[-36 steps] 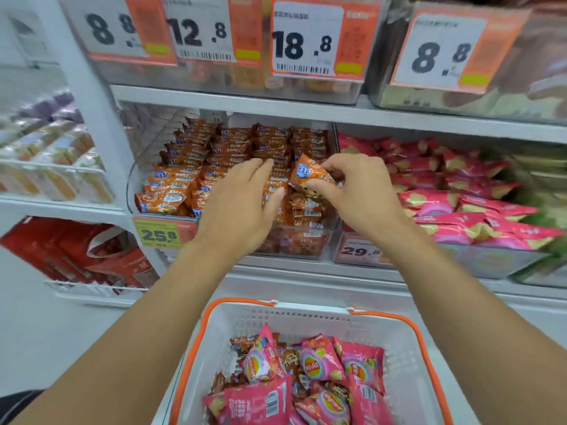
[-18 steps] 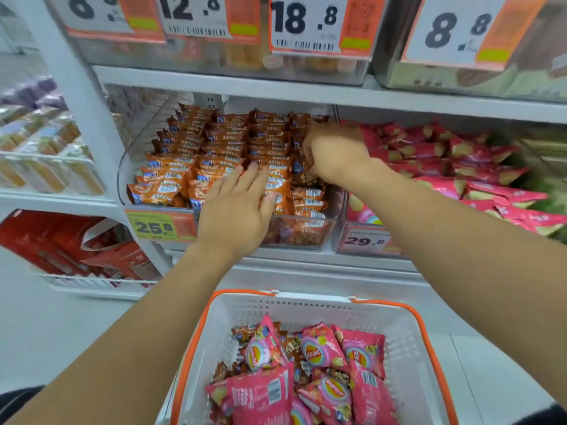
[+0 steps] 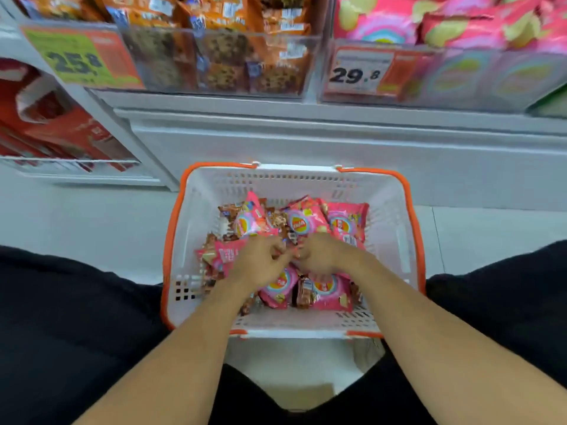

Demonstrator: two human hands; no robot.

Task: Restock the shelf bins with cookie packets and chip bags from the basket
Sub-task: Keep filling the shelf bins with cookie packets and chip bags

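I see both hands down in the basket point(image 3: 395, 216), left hand point(image 3: 260, 262) and right hand point(image 3: 322, 256) side by side, fingers curled among pink chip bags point(image 3: 302, 222) and brown cookie packets point(image 3: 303, 294); blur hides what they pinch. The shelf bins point(image 3: 221, 62) stand above.

Pale tiled floor point(image 3: 76, 222) below a white shelf unit point(image 3: 337, 139), evenly lit.

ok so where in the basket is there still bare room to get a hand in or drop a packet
In the basket, bare white floor shows along the far wall, down the left wall and in the near left corner. The middle is crowded: pink chip bags and brown cookie packets piled together, with the left hand and right hand digging in.
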